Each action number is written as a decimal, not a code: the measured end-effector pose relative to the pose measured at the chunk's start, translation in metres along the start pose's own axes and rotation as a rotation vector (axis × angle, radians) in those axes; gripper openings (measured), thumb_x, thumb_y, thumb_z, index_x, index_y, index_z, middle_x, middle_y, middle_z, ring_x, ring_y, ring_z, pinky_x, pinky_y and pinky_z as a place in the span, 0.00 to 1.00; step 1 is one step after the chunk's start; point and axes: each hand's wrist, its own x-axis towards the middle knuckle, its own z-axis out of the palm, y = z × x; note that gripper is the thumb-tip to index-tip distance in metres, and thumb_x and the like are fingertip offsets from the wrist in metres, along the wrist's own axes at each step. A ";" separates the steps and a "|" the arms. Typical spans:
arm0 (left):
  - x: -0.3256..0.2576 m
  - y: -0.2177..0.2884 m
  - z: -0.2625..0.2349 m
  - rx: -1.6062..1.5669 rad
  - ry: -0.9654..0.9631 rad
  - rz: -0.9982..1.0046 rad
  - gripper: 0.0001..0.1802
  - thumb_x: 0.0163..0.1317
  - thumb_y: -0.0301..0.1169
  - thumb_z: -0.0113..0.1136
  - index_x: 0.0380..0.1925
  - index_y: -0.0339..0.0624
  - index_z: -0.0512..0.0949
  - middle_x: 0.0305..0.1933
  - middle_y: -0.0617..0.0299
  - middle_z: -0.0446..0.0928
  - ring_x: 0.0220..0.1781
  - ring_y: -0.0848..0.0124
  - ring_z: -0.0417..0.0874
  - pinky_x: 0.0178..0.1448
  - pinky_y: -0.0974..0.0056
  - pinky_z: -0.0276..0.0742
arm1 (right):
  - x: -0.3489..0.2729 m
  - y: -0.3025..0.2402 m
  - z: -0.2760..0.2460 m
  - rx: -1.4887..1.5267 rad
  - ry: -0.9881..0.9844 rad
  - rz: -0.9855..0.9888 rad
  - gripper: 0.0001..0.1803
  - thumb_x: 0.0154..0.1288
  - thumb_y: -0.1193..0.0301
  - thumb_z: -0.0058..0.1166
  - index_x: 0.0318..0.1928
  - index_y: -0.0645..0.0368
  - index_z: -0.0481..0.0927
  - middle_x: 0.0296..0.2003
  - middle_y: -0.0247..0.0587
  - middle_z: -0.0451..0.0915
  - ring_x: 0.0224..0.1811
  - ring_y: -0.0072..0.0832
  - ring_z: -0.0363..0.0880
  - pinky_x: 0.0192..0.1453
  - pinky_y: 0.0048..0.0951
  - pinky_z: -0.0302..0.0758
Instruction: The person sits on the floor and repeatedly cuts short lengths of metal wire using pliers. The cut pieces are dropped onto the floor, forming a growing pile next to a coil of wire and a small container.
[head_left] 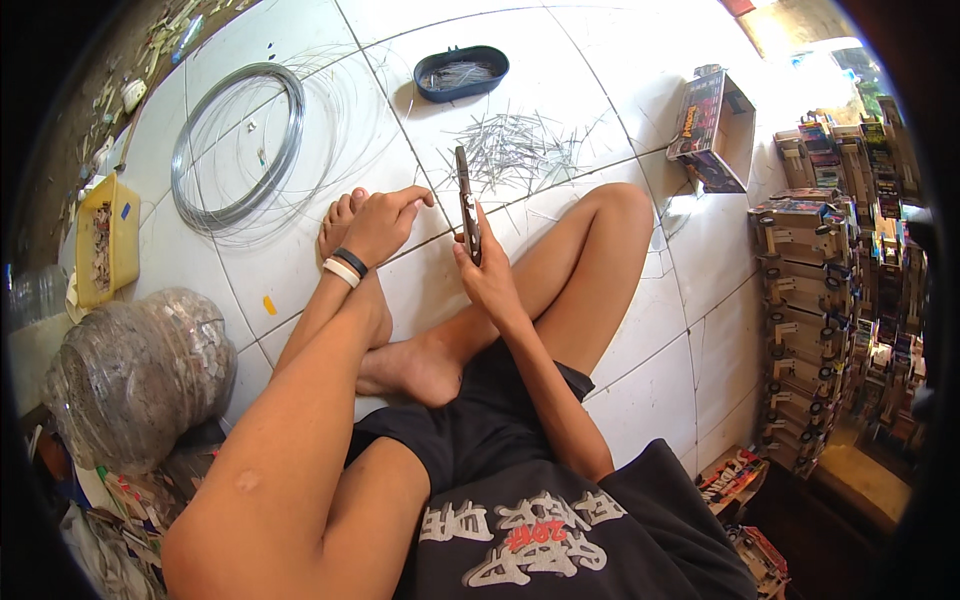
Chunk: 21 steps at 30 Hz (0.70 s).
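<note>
My right hand [490,280] is closed around a pair of dark pliers [467,205], whose jaws point away from me over the tiles. My left hand [383,222], with a black and a white band at the wrist, is by my left foot. Its index finger reaches out toward the pliers, and I see nothing held in it. Just beyond the pliers lies a loose pile of short cut wires [520,150]. A dark oval tray [462,92] with more wire pieces stands behind the pile. To the left rests a large coil of silvery wire [290,140].
Wooden toy trucks [805,310] are stacked along the right side. An open printed box-like body [712,130] lies on the white tiled floor [640,385]. At left are a yellow bin [108,240] and a big plastic-wrapped bundle [140,380]. My bent legs frame the work area.
</note>
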 end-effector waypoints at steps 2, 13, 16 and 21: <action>-0.001 0.002 -0.001 0.007 -0.004 -0.010 0.12 0.73 0.28 0.52 0.48 0.44 0.85 0.41 0.49 0.88 0.42 0.51 0.89 0.52 0.53 0.79 | 0.000 -0.001 0.000 0.004 0.005 -0.008 0.43 0.76 0.77 0.55 0.84 0.51 0.51 0.44 0.45 0.81 0.40 0.28 0.78 0.49 0.32 0.78; 0.000 -0.009 0.004 0.006 0.034 0.106 0.13 0.74 0.29 0.55 0.51 0.41 0.85 0.39 0.49 0.89 0.37 0.57 0.88 0.50 0.57 0.80 | 0.004 -0.004 -0.007 -0.022 -0.003 0.075 0.36 0.74 0.76 0.55 0.79 0.59 0.60 0.42 0.45 0.82 0.37 0.29 0.79 0.45 0.33 0.78; 0.001 -0.015 0.007 -0.006 0.047 0.124 0.13 0.72 0.28 0.55 0.51 0.43 0.86 0.41 0.49 0.89 0.39 0.56 0.89 0.51 0.57 0.81 | 0.005 -0.005 -0.012 -0.222 -0.067 0.140 0.24 0.74 0.75 0.55 0.67 0.63 0.69 0.43 0.44 0.82 0.37 0.28 0.80 0.43 0.33 0.78; 0.001 -0.014 0.007 -0.046 0.059 0.113 0.14 0.69 0.26 0.56 0.50 0.45 0.88 0.41 0.48 0.89 0.37 0.53 0.89 0.49 0.56 0.81 | 0.001 -0.006 -0.009 0.134 -0.092 0.257 0.18 0.76 0.75 0.54 0.62 0.61 0.70 0.44 0.40 0.82 0.41 0.27 0.80 0.49 0.35 0.78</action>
